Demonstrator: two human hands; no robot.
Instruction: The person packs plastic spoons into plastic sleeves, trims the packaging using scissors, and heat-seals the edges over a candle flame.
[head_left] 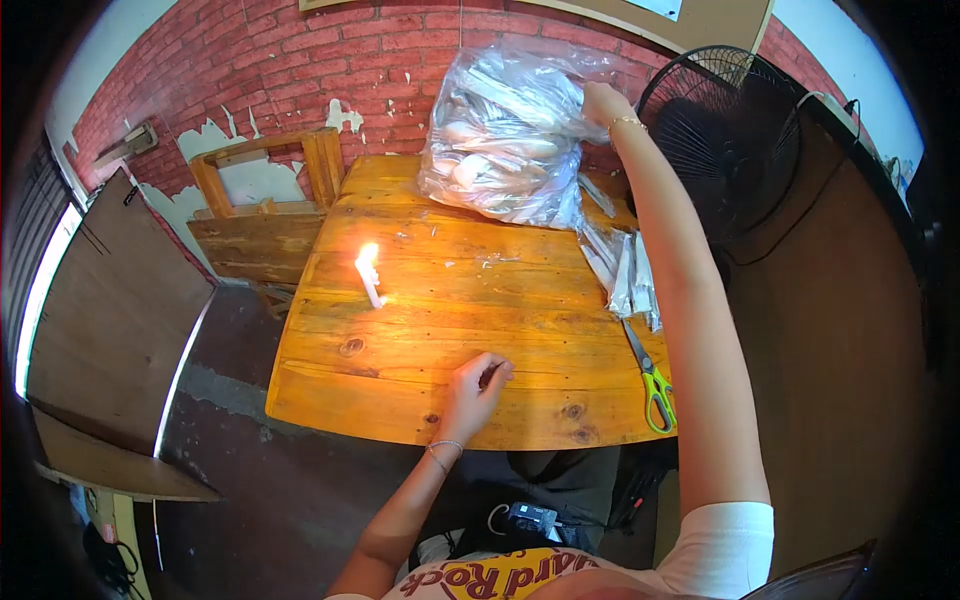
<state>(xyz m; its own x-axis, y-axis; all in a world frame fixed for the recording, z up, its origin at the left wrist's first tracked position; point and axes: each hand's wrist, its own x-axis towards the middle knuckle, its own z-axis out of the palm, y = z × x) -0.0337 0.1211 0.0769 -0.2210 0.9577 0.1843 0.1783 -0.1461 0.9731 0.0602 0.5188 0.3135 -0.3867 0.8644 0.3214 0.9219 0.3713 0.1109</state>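
My right hand [606, 105] reaches far across the table, its fingers closed on the upper right edge of a large clear plastic bag [505, 140]. The bag is full of white, wrapped pieces whose kind I cannot make out. My left hand [480, 388] rests near the front edge of the wooden table [480, 330], loosely curled with no object showing in it. A lit white candle [371, 284] stands slightly tilted at the left of the table. Several flat, clear-wrapped packets [622, 270] lie at the right, partly behind my right forearm.
Scissors with green handles [657, 395] lie by the table's right edge, below the packets. A black fan [720, 150] stands at the back right. A folded wooden chair [260, 210] leans by the brick wall [390, 60]. Small white scraps dot the tabletop.
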